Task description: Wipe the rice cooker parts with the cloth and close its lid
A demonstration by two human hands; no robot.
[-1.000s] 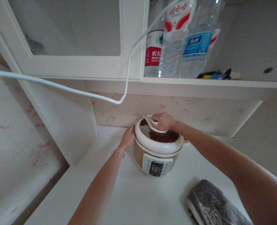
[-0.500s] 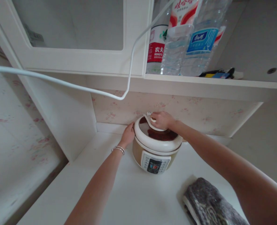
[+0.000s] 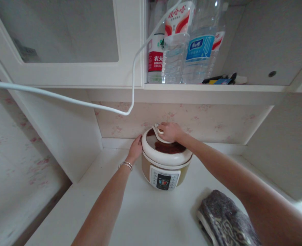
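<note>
A white and gold electric pressure cooker (image 3: 163, 160) stands upright on the white counter, its control panel facing me. Its lid, with a dark reddish-brown centre, sits on the body. My right hand (image 3: 171, 132) is closed around the curved white handle (image 3: 159, 134) on top of the lid. On the left, my left hand (image 3: 135, 149), with bangles at the wrist, is pressed to the cooker's side near the lid rim. Some of its fingers are hidden behind the cooker.
A folded grey patterned cloth (image 3: 224, 218) lies at the front right of the counter (image 3: 140, 218). Several plastic bottles (image 3: 175, 54) stand on the shelf above. A white cable (image 3: 89, 104) hangs in front of the cabinet door (image 3: 89, 75). Flowered wallpaper covers the back wall.
My view has shifted, so the cooker, cloth and shelf appear farther left. Both hands keep their places on the cooker, and the lid looks the same.
</note>
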